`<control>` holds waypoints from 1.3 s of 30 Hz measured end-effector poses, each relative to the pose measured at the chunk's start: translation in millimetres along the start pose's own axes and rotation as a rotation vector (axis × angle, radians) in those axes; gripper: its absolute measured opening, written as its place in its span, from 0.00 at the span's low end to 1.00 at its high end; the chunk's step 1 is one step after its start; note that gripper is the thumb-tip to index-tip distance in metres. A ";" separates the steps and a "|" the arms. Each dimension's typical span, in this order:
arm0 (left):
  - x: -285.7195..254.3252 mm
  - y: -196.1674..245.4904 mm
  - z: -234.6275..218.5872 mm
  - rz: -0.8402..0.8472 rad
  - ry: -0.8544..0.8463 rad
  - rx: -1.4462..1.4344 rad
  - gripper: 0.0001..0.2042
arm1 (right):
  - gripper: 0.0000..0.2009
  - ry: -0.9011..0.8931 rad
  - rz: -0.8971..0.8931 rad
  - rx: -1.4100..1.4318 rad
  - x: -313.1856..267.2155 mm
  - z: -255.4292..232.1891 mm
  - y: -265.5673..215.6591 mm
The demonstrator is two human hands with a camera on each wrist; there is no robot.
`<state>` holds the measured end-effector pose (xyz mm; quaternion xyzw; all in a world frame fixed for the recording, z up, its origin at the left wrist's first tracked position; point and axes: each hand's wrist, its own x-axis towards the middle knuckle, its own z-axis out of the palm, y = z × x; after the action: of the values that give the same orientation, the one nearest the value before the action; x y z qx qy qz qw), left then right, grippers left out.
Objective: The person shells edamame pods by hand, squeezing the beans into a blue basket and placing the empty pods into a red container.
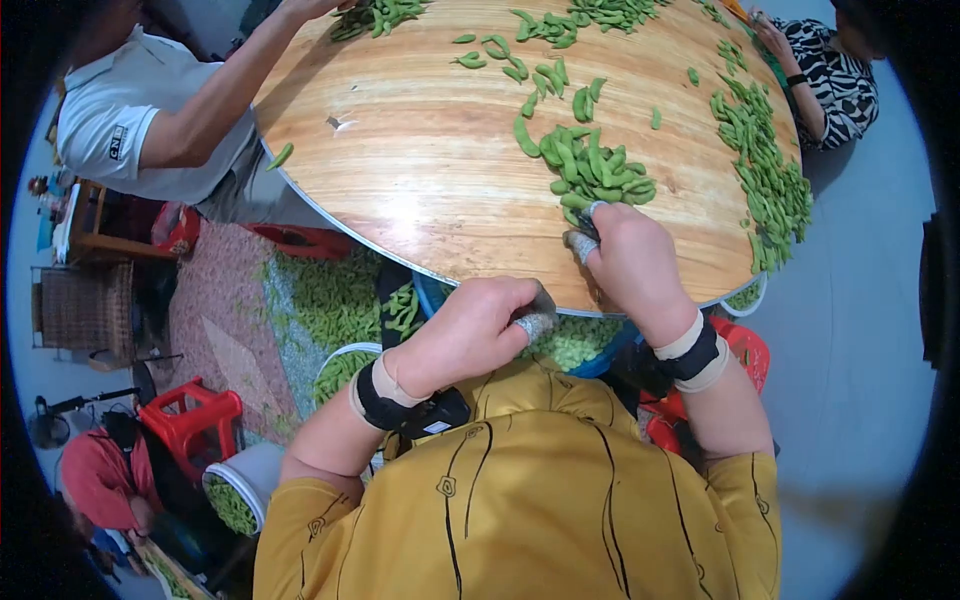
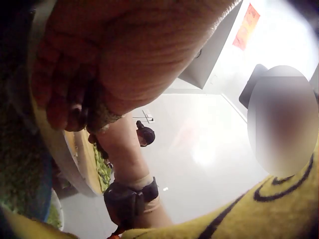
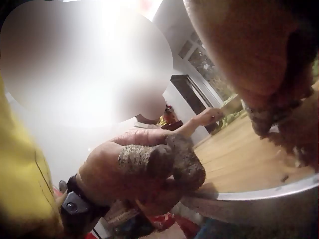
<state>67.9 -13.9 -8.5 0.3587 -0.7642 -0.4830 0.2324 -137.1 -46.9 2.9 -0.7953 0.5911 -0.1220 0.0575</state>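
Note:
At the near edge of the round wooden table (image 1: 440,180), my left hand (image 1: 475,330) has its fingers curled in, the wrapped thumb close to the forefinger. No pod shows in it; the right wrist view has this left hand (image 3: 134,169) from the side, with rough grey wraps on thumb and forefinger. Reaching over the tabletop, my right hand (image 1: 635,260) has its forefinger at the near end of a pile of green soybean pods (image 1: 600,170). Its wrapped thumb stands apart from the forefinger. Below the table edge, a blue basin (image 1: 600,362) contains pale green shelled beans (image 1: 565,345).
A longer heap of pods (image 1: 765,170) lines the table's right side. People sit at left (image 1: 150,110) and right (image 1: 830,85). Pods cover the floor (image 1: 330,300) at left, near a red stool (image 1: 190,415) and a white bucket (image 1: 250,475).

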 end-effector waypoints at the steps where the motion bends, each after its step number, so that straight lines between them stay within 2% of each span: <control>1: -0.7 -0.2 -0.1 -0.014 -0.008 -0.003 0.08 | 0.11 0.020 0.020 0.009 -0.3 -0.7 0.4; 6: 1.7 -4.5 2.6 0.022 0.004 0.004 0.08 | 0.10 0.028 0.087 -0.002 6.2 1.2 -2.4; 8: 3.5 -1.4 0.9 0.006 -0.002 0.002 0.09 | 0.07 0.064 -0.011 -0.116 8.4 6.2 0.3; 12: 0.2 -5.6 5.4 -0.002 0.061 -0.042 0.08 | 0.08 0.019 -0.014 -0.144 4.7 3.2 -2.6; 15: -1.1 -3.0 6.0 -0.101 0.088 -0.156 0.09 | 0.10 0.028 -0.008 -0.122 -1.3 2.9 -0.2; 17: -0.4 0.1 7.8 -0.246 0.087 -0.286 0.10 | 0.11 0.023 0.034 -0.057 -5.7 5.1 0.9; 24: 7.1 -4.4 26.4 -0.207 0.096 -0.391 0.13 | 0.11 0.046 0.070 0.065 -11.8 9.0 4.7; 26: 10.4 2.9 25.7 -0.328 0.121 -0.551 0.13 | 0.08 -0.154 0.337 0.548 -15.0 7.6 4.1; 27: 12.0 3.4 25.2 -0.332 0.124 -0.551 0.13 | 0.08 -0.157 0.335 0.550 -16.7 4.2 1.2; 29: 14.6 3.0 24.1 -0.405 0.136 -0.847 0.12 | 0.06 -0.334 0.535 1.010 -22.8 -4.8 -7.9; 30: 14.9 2.7 22.7 -0.408 0.134 -0.845 0.12 | 0.06 -0.334 0.537 1.014 -26.4 -5.8 -10.7; 33: 13.9 0.0 22.4 -0.385 0.183 -0.941 0.09 | 0.07 -0.233 0.283 0.979 -37.3 -4.0 -8.6; 37: 14.6 -4.4 26.0 -0.364 0.197 -0.957 0.09 | 0.09 -0.179 0.226 0.964 -44.1 -10.4 -8.5; 39: 15.4 -4.8 26.6 -0.327 0.231 -0.909 0.09 | 0.12 -0.279 0.334 0.919 -47.6 -21.0 -9.9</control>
<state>40.9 -12.0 -24.1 0.3876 -0.3793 -0.7545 0.3696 -146.4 2.6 19.5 -0.5913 0.5821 -0.2510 0.4985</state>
